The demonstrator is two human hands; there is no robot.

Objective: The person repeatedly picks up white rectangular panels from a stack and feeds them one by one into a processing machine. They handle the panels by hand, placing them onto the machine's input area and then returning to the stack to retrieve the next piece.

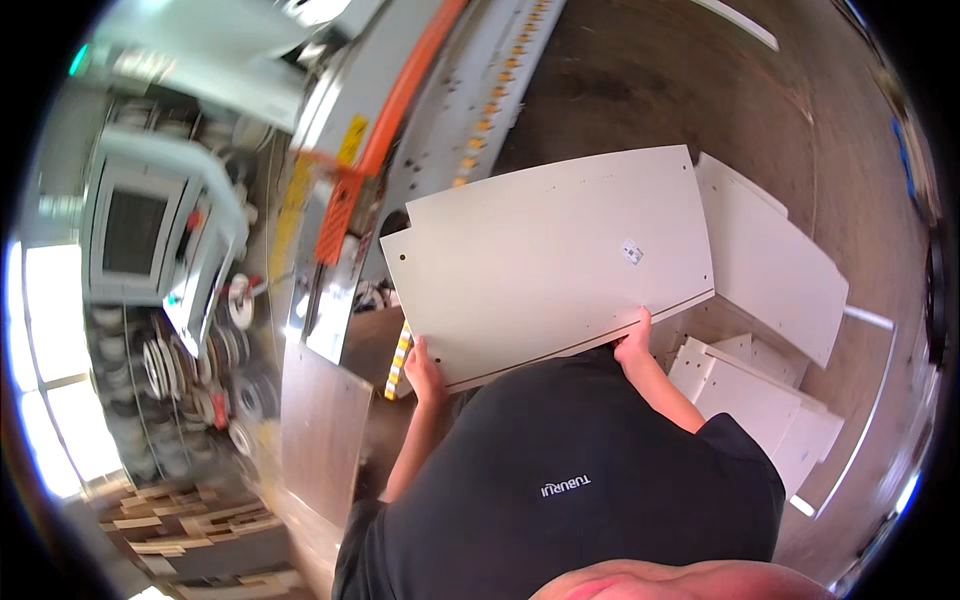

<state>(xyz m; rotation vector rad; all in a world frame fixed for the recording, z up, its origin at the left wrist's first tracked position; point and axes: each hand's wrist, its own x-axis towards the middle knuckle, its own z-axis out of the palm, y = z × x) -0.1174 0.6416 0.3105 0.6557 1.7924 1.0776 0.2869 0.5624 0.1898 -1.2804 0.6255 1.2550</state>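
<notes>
A large off-white board [545,250] is held out flat in front of my body. It has a notch at its far left corner, small drilled holes near the corners, a groove along the near edge and a small white label [632,251]. My left hand [425,372] grips the near left corner, thumb on top and the other fingers hidden underneath. My right hand [634,338] holds the near edge towards the right, its thumb over the rim and the fingers mostly out of sight.
A long machine with an orange guard [400,90] and a roller track [495,90] stands at the far left. Beside it is a control panel [135,230] above edging rolls [180,365]. Off-white boards [775,250] are stacked at the right. A brown panel [322,425] lies at the left.
</notes>
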